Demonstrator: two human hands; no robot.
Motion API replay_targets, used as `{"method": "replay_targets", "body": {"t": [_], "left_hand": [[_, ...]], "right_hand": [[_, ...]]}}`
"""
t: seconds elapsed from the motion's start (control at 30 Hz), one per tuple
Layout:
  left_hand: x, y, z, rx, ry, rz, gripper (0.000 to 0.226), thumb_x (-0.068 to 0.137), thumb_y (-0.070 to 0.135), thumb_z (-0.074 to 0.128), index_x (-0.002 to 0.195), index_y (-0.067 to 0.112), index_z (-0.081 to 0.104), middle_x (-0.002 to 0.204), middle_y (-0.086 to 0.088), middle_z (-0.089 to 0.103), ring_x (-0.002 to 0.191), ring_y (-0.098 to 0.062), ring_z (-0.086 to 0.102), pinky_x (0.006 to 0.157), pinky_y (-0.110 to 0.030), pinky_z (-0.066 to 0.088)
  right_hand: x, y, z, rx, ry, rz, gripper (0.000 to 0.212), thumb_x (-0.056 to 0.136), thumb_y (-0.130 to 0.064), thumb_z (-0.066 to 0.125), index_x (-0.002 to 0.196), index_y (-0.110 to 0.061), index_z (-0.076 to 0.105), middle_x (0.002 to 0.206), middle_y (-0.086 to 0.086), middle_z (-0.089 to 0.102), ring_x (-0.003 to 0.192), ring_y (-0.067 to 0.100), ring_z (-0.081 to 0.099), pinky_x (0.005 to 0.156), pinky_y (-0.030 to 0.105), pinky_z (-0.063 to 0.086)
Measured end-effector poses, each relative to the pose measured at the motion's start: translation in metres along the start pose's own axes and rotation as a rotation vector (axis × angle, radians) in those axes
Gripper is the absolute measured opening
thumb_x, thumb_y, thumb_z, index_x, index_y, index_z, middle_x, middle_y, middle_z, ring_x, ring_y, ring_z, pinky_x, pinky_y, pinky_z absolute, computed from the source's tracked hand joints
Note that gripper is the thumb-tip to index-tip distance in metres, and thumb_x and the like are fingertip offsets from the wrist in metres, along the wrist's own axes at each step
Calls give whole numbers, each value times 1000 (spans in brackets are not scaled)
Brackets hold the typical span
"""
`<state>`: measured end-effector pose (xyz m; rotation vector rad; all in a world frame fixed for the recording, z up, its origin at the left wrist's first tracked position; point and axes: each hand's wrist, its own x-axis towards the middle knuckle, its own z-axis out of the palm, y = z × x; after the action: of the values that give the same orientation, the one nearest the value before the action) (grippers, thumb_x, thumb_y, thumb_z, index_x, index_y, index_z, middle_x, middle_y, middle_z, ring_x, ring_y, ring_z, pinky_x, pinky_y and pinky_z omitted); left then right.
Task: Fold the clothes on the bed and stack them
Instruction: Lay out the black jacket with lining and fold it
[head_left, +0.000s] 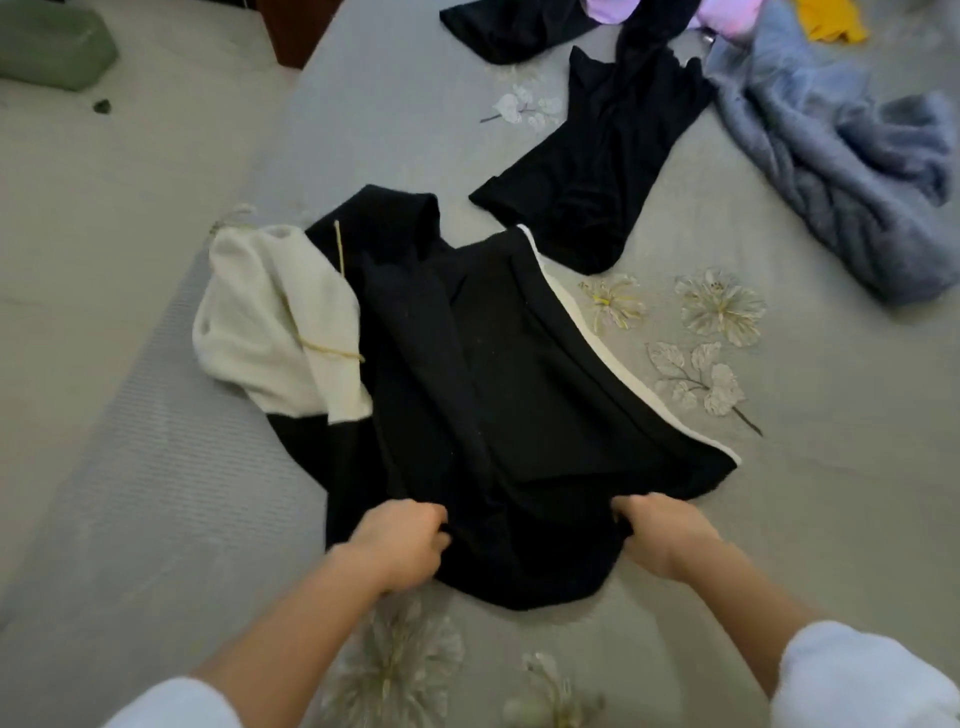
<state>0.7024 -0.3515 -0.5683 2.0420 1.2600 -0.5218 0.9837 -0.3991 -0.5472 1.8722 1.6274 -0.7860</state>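
A black and cream garment (467, 364) with thin gold trim lies partly folded on the grey bed (779, 493) in front of me. My left hand (400, 545) grips its near hem on the left. On the right side of that hem, my right hand (660, 535) grips the black cloth. A cream sleeve part (270, 317) spills out to the left. Farther back lies a black garment (597, 171), spread flat.
A grey-blue knitted garment (841, 171) is heaped at the right. More black cloth (514, 26), a lilac piece (613, 8) and a yellow piece (831, 21) lie at the far edge. The bed's left edge (171, 364) drops to the floor, where a green cushion (52, 41) lies.
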Motion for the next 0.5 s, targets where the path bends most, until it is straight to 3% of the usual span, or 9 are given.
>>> {"method": "replay_targets", "body": {"t": [0.1,0.2,0.27,0.33,0.37,0.5], "left_hand": [[-24,54,40,-232,-145,62,23,96,36,43,108,22,58,109,-6,64,102,-27,59,82,-35,48],[-36,124,66,-572,-197,100,19,96,34,47,108,22,55,110,-4,65,100,-22,59,81,-30,46],[-44,165,77,-802,-308,123,18,95,30,48,111,24,54,117,-1,62,100,-14,58,88,-31,46],[-50,186,82,-915,-341,168,21,95,21,45,112,27,56,112,2,59,94,-9,55,86,-28,46],[-51,187,80,-883,-236,193,25,92,16,45,111,27,57,113,4,57,99,-9,53,87,-27,45],[-46,127,44,-526,626,184,41,68,-2,51,105,14,61,122,-5,55,117,-24,45,101,-27,29]], "right_hand": [[-44,38,12,-183,138,174,33,95,-19,40,127,-24,45,119,0,64,120,23,55,85,32,45],[-72,82,8,-300,343,368,36,97,-18,34,133,-22,40,129,0,53,130,22,42,94,34,43],[-88,106,6,-274,368,427,46,93,-19,42,138,-19,37,136,5,45,129,25,38,95,37,41],[-98,112,9,-94,356,459,59,86,-17,53,142,-14,35,139,12,43,130,31,36,99,43,37],[-100,107,13,31,363,463,59,84,-13,54,141,-11,37,138,15,44,129,34,38,99,44,36],[-90,42,36,363,409,275,49,86,-8,51,135,-9,48,133,15,52,123,33,44,102,42,39]]}}
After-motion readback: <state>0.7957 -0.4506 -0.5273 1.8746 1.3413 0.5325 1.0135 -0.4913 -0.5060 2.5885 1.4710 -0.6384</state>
